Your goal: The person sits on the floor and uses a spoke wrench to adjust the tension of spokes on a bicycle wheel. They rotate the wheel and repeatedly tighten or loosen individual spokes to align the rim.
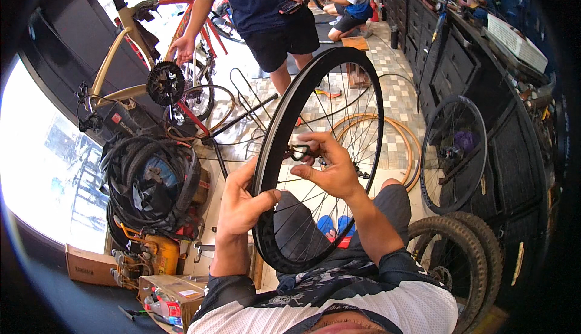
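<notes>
A black bicycle wheel [279, 129] with thin dark spokes stands tilted upright in front of me, above my lap. My left hand [243, 204] is closed on the left side of its rim, the thumb lying across the inner edge. My right hand [331, 169] reaches among the spokes with thumb and fingers curled. Between those fingers is a small black-and-silver tool [301, 152], close to the rim's inner side; its exact kind is not plain. The wheel's hub [363, 175] shows just right of my right hand.
A tan bicycle frame [130, 43] stands at left, above piled black tyres [130, 167] and a yellow compressor [160, 255]. Someone in dark shorts [275, 43] stands ahead; another person [354, 4] crouches farther off. Another wheel [423, 152] leans on black drawers [451, 68]; knobbly tyres [484, 246] stand at right.
</notes>
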A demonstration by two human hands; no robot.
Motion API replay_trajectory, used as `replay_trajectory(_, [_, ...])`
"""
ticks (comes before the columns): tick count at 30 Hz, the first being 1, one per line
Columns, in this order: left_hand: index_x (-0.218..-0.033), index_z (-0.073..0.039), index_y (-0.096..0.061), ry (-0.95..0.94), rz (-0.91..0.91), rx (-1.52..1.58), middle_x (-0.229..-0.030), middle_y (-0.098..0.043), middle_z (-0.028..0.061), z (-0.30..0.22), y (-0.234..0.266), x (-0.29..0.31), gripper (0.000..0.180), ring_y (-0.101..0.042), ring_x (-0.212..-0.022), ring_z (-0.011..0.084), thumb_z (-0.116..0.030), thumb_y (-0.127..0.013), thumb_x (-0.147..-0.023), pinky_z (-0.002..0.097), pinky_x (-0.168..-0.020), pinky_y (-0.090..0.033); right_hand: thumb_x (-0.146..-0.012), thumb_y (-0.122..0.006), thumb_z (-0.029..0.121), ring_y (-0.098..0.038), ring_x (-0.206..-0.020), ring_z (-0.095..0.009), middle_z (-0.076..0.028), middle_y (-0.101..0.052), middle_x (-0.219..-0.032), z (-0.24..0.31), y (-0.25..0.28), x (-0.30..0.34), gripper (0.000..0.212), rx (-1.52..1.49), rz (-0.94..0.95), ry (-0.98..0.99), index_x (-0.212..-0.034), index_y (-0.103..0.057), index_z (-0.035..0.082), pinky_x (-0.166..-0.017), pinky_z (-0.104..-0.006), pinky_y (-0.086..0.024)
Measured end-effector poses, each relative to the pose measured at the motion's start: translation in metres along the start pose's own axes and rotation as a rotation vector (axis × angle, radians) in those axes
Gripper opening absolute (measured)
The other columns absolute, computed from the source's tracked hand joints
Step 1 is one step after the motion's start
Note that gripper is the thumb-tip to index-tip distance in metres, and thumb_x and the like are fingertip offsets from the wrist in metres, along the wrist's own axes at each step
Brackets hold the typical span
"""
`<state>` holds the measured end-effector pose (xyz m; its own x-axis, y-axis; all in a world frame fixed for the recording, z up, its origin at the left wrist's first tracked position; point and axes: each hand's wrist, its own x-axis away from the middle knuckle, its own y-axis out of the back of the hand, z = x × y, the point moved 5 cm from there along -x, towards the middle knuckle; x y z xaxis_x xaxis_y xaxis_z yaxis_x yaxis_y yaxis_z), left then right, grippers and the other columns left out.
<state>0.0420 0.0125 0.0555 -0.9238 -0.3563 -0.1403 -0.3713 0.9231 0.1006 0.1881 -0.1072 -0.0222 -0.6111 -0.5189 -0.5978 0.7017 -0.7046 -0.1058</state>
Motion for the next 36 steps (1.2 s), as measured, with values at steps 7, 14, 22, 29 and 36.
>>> replay_trajectory(7, [-0.138, 0.008, -0.063, -0.007, 0.032, -0.018, -0.122, -0.07, 0.0092, -0.01, -0.005, 0.001, 0.067, -0.065, -0.108, 0.0143, -0.001, -0.07, -0.071, 0.0264, -0.097, -0.046, -0.097, -0.081, 0.019, -0.068, -0.082, -0.011, -0.006, -0.069, -0.1, -0.009, 0.003, 0.002, 0.049, -0.146, -0.05, 0.01, -0.134, -0.053, 0.003, -0.071, -0.0252, -0.055])
replay_trajectory(14, [-0.135, 0.005, -0.064, -0.063, 0.012, -0.067, -0.106, -0.066, -0.0013, -0.009, -0.003, 0.002, 0.058, -0.056, -0.088, 0.0044, 0.005, -0.066, -0.077, 0.0202, -0.079, -0.044, -0.104, -0.071, 0.034, -0.064, -0.076, -0.009, -0.004, -0.069, -0.091, -0.007, 0.007, -0.006, 0.036, -0.076, 0.01, -0.144, -0.113, -0.07, 0.0, -0.068, -0.0217, -0.05])
replay_trajectory(22, [-0.137, 0.005, -0.064, -0.047, 0.07, -0.031, -0.114, -0.068, 0.0037, -0.012, -0.008, 0.001, 0.059, -0.06, -0.098, 0.0093, 0.004, -0.066, -0.078, 0.0246, -0.09, -0.045, -0.095, -0.083, 0.022, -0.063, -0.079, -0.008, -0.001, -0.066, -0.089, -0.007, 0.002, 0.003, 0.046, -0.207, -0.023, -0.058, -0.129, -0.056, 0.005, -0.069, -0.0244, -0.05])
replay_trajectory(29, [-0.149, 0.004, -0.054, -0.151, -0.091, -0.194, -0.147, -0.056, 0.015, 0.004, 0.001, 0.012, 0.072, -0.051, -0.139, 0.0224, -0.009, -0.077, -0.083, 0.0361, -0.117, -0.036, -0.102, -0.074, 0.016, -0.068, -0.079, -0.01, -0.006, -0.068, -0.095, -0.005, -0.003, -0.001, 0.026, -0.177, -0.139, -0.078, -0.119, -0.059, 0.001, -0.069, -0.0227, -0.054])
replay_trajectory(36, [-0.157, 0.01, -0.039, -0.154, 0.069, 0.111, -0.16, -0.045, 0.0251, 0.063, -0.016, 0.068, 0.076, -0.041, -0.153, 0.032, 0.007, -0.064, -0.085, 0.043, -0.127, -0.029, -0.105, -0.069, 0.012, -0.068, -0.084, -0.011, -0.007, -0.07, -0.102, -0.023, 0.0, -0.012, 0.02, -0.261, -0.169, -0.05, -0.119, -0.062, 0.0, -0.077, -0.0264, -0.059])
